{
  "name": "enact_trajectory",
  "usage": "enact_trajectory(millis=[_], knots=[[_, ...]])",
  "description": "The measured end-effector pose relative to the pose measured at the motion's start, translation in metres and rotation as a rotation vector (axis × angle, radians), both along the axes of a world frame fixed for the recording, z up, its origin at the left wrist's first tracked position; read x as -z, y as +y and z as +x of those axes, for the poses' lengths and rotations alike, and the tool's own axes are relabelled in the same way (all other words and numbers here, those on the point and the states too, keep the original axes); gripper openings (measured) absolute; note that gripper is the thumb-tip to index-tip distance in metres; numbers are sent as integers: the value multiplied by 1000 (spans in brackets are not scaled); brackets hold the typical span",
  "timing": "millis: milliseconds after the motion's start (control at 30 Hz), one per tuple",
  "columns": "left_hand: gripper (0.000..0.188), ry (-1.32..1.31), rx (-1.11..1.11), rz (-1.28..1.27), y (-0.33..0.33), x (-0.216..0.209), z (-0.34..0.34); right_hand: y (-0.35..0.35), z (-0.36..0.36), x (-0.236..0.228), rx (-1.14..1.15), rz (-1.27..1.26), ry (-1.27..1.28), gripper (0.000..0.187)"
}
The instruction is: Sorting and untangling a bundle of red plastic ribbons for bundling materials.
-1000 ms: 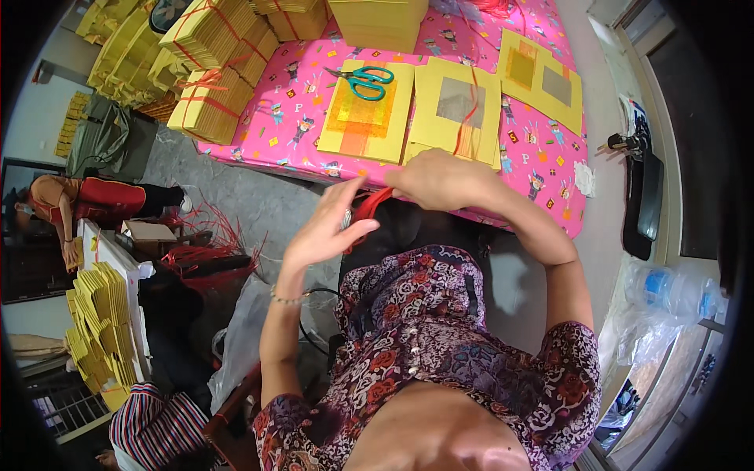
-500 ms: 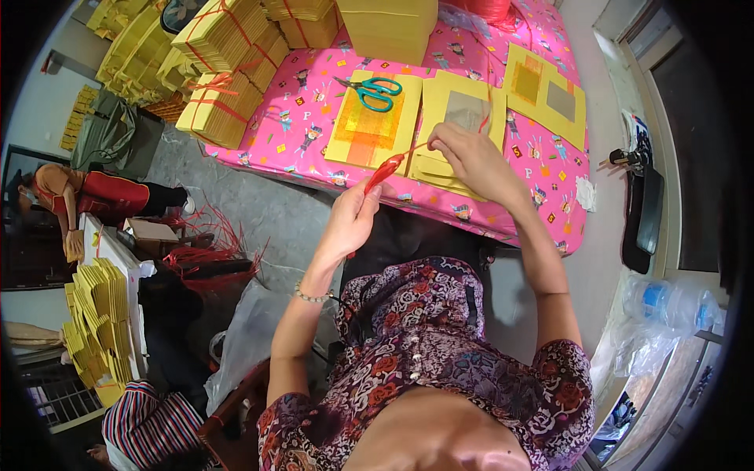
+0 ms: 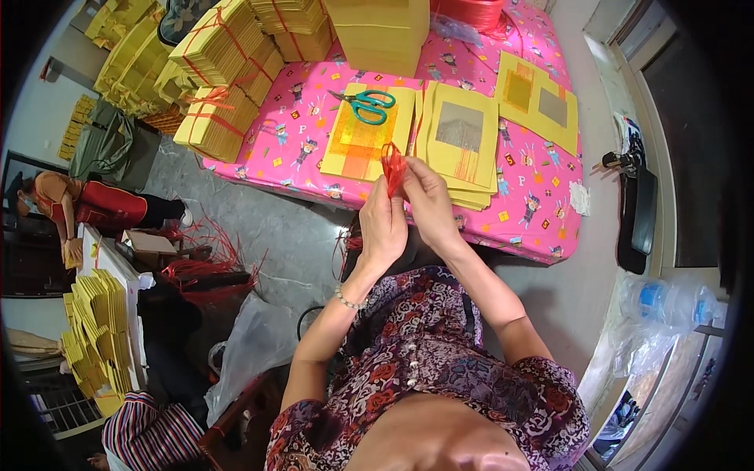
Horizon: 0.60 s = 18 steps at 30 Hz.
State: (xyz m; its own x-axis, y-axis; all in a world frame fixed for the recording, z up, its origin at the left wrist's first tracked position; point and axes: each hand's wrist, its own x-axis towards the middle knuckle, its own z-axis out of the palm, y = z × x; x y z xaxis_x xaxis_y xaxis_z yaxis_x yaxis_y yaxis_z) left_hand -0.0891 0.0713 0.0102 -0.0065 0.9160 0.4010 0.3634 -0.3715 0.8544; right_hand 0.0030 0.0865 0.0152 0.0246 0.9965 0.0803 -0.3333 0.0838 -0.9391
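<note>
A looped bunch of red plastic string [image 3: 394,174] stands up between my two hands, just off the table's near edge. My left hand [image 3: 383,224] is closed around its lower part, and loose ends hang below that hand. The fingers of my right hand [image 3: 428,200] pinch the bunch from the other side. Beyond my hands lies a stack of yellow paper sheets [image 3: 444,169] with a silver square on top. Left of it, teal-handled scissors [image 3: 369,106] rest on a yellow sheet with a gold square [image 3: 345,153].
Bundles of yellow paper tied with red string [image 3: 216,118] stand at the table's far left. A tall yellow stack [image 3: 377,39] and a red string roll [image 3: 471,12] are behind. The pink patterned tablecloth [image 3: 542,224] covers the table. Two people work at the left.
My right hand has come back from the yellow sheets to my left hand. Both hands now hold the string, gathered into an upright looped bunch, where one strand was stretched between them before.
</note>
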Motion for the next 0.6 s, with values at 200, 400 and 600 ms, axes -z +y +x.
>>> enact_trajectory(millis=[200, 400, 600], knots=[[14, -227, -79, 77, 2, -10, -10, -12, -6, 1, -168, 143, -208, 35], [29, -904, 240, -169, -19, -69, -29, -50, -25, 24, -262, 500, -432, 41], [23, -1047, 296, 16, -47, -129, -56, -82, -34, 37, -884, 276, -341, 30]])
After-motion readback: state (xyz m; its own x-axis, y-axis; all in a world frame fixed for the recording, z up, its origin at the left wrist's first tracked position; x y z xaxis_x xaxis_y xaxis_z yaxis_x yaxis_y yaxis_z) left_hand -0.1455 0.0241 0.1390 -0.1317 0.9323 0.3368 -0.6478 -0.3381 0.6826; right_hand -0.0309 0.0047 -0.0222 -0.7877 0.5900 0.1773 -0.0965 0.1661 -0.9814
